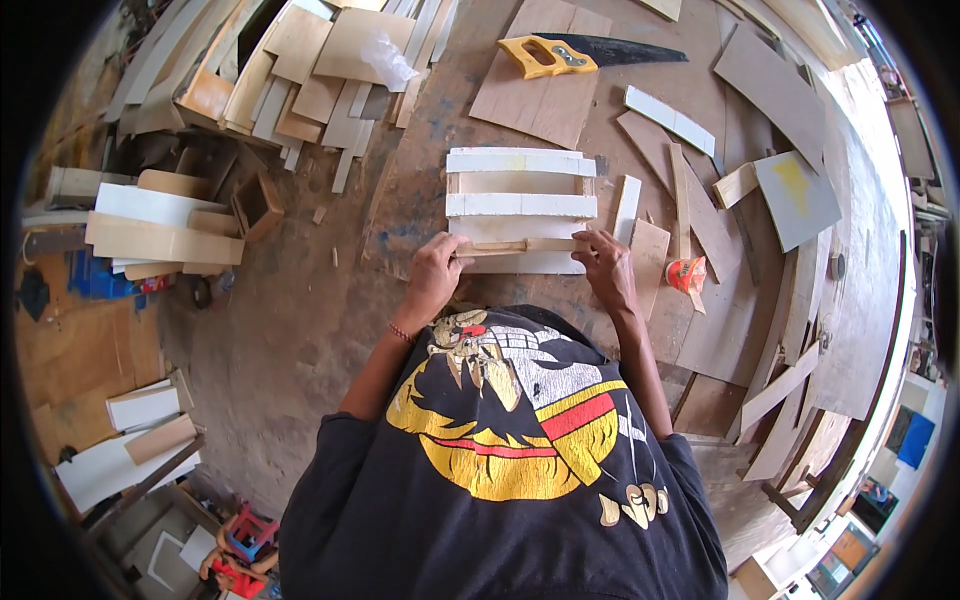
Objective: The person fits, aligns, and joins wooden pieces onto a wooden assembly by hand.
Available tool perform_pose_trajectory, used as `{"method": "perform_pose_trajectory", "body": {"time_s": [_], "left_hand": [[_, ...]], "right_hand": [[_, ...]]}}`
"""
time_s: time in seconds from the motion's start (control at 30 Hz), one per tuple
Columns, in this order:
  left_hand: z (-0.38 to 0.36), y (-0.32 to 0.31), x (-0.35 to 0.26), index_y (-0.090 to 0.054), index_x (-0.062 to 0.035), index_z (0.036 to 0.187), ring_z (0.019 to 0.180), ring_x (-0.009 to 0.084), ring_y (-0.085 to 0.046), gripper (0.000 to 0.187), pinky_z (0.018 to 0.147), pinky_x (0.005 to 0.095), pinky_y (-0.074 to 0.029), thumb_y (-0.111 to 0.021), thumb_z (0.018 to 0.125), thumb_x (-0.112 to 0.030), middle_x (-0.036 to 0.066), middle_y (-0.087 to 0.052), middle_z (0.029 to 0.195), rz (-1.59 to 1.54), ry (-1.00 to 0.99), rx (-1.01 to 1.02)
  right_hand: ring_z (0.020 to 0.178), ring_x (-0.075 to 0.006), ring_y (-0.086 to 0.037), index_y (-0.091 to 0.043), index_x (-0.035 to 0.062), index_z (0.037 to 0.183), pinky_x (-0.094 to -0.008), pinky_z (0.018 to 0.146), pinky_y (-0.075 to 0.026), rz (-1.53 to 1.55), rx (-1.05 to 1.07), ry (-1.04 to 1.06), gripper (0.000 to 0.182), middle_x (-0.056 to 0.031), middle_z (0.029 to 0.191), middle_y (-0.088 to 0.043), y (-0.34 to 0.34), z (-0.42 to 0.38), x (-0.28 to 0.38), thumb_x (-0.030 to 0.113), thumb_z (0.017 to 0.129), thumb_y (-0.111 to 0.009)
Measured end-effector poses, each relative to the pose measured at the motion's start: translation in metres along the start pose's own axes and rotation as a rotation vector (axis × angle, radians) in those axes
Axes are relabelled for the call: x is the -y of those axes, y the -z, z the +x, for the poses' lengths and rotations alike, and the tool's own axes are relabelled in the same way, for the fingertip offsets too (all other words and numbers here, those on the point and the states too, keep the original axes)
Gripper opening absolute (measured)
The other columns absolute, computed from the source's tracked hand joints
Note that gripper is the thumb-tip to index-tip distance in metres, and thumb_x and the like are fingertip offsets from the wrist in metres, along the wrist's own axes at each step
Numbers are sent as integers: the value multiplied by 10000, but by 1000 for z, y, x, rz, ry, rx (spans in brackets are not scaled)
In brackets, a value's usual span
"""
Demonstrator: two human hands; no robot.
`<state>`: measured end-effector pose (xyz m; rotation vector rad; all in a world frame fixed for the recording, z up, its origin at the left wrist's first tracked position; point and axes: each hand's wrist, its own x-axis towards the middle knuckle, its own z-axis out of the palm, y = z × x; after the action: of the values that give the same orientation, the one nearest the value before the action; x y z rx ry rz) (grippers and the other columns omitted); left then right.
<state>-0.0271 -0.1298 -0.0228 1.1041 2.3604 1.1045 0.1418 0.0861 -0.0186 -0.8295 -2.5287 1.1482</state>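
Observation:
A small box-like wooden frame [521, 205] with white slats across it lies on the worktable in front of the person. At its near side a narrow wooden strip [515, 246] runs crosswise between both hands. My left hand [436, 268] has its fingers closed on the strip's left end. At the right end, my right hand [604, 264] grips the same strip between thumb and fingers. Beneath the strip a white panel shows. The undersides of the fingers are hidden.
A yellow-handled saw [545, 57] rests on a board beyond the frame. An orange-red cup [686, 273] stands right of my right hand. Wooden offcuts [785, 200] cover the right side; stacked boards [165, 228] lie left. Another person [232, 572] shows partly at the lower left.

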Motion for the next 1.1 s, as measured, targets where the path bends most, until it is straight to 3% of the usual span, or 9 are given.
{"method": "perform_pose_trajectory", "body": {"time_s": [0.47,1.1], "left_hand": [[1,3,2,-605,-14,942,778,311,-596,272,680,371,-471,-695,687,9,142,-593,855,-8,-37,-10],[4,-3,1,-607,-11,951,798,317,-595,270,698,376,-471,-678,692,18,138,-597,868,13,-80,-26]], "right_hand": [[820,-325,-623,-647,37,945,-376,720,-492,-27,80,-44,241,-153,926,-635,6,-2,10,-10,709,-642],[832,-343,-611,-637,37,945,-393,720,-482,-23,13,-10,246,-165,910,-627,3,-2,1,12,703,-662]]}}
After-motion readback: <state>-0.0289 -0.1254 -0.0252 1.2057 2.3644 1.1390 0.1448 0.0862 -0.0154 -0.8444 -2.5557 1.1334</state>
